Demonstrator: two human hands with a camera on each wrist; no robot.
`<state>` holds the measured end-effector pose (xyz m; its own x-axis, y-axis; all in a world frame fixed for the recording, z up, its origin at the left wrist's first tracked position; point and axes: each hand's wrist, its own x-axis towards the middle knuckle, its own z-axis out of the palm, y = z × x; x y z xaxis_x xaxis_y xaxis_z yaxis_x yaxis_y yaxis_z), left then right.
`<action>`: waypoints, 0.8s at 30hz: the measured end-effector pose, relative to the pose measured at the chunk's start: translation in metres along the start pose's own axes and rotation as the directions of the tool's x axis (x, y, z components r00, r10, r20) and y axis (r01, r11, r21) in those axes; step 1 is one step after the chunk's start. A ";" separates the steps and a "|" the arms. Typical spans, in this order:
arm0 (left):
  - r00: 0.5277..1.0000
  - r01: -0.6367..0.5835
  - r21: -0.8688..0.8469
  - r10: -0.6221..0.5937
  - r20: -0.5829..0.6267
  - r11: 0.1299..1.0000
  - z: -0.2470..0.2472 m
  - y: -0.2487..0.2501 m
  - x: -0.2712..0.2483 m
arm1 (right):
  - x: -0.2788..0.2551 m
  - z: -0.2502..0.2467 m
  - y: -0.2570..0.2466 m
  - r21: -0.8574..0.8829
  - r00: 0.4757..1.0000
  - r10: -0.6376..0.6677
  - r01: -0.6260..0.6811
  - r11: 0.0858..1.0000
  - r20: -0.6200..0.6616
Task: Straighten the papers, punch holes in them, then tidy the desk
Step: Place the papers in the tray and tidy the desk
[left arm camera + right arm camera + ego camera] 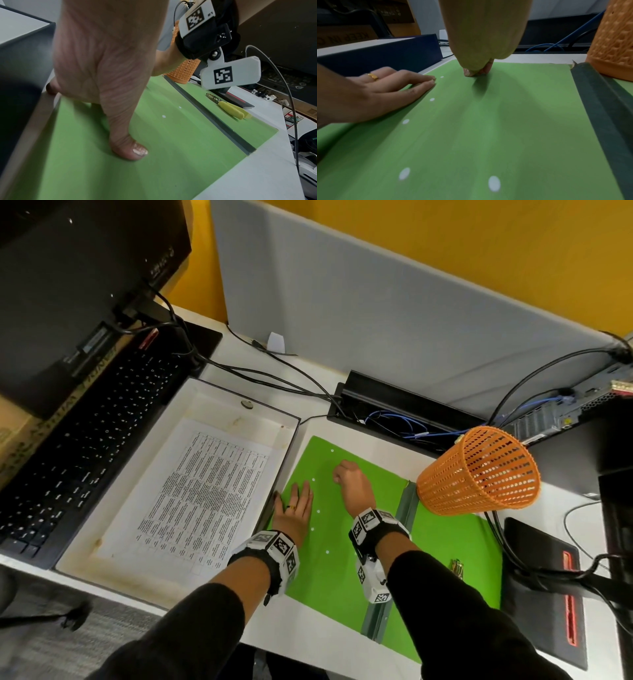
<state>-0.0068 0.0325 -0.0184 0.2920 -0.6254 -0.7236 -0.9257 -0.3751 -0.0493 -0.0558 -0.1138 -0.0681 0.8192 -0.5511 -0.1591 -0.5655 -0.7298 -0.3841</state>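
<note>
An open green folder (342,570) lies flat on the desk, with several small white paper dots (318,512) scattered on its left half. My left hand (296,501) rests flat on the folder's left edge, fingers straight, the thumb (130,148) pressing the cover. My right hand (476,72) has its fingertips pinched together against the folder near its far edge; what is between them is hidden. Printed papers (205,491) lie in a shallow white box (287,460) to the left. A yellow-handled hole punch (231,108) sits on the folder's right half.
An orange mesh basket (479,470) leans on the folder's far right corner, beside the dark spine (407,505). A keyboard (85,446) and monitor stand left, a cable tray (394,412) behind, and a black pad (544,583) with cables right.
</note>
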 end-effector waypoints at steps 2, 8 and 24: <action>1.000 0.005 0.006 -0.005 0.004 1.000 0.001 0.001 0.001 | -0.001 0.001 -0.001 -0.026 1.000 -0.013 0.013 1.000 0.002; 1.000 -0.003 0.002 0.003 -0.006 1.000 0.002 0.000 0.000 | -0.001 0.000 -0.006 -0.091 0.999 -0.032 0.033 0.995 0.019; 0.999 0.033 0.125 -0.027 -0.043 0.992 0.000 0.007 -0.002 | -0.010 -0.081 -0.009 0.029 0.992 0.067 -0.064 0.998 -0.106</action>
<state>-0.0138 0.0310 -0.0178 0.3273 -0.6437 -0.6918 -0.9384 -0.3072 -0.1582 -0.0670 -0.1349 0.0108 0.7647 -0.6384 -0.0873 -0.6140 -0.6809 -0.3991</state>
